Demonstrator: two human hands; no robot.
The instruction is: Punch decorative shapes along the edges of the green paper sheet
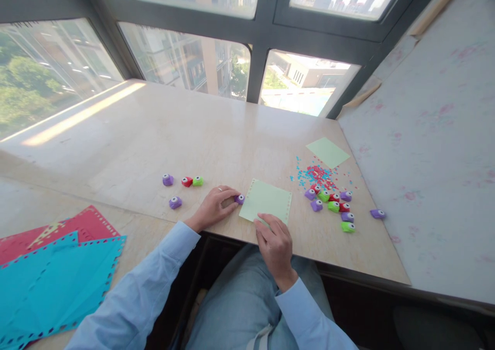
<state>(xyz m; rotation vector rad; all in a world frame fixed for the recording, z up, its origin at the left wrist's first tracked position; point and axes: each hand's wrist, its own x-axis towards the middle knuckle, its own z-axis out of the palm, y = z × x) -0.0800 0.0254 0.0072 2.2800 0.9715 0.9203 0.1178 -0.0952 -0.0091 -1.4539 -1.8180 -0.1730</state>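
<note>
A: Nearest the camera, what do you see?

B: The right hand [275, 243] lies flat on the near edge of the light green sheet [266, 201], fingers spread, pinning it rather than gripping. The left hand [215, 205] has its fingertips closed around a small purple punch [240, 199] pressed at the sheet's left edge.

A: How far along does it look?

B: Holes already run along the top and right edges; the near edge looks unpunched, I think, so about halfway. To the left, red and blue sheets [58, 267] lie with their borders fully punched.

A: And farther out?

B: Four loose punches [181, 187] left of the hands, a cluster of punches [332, 205] on the right, then scattered confetti [317, 175] and a plain green sheet [328, 152] showing no holes.
</note>
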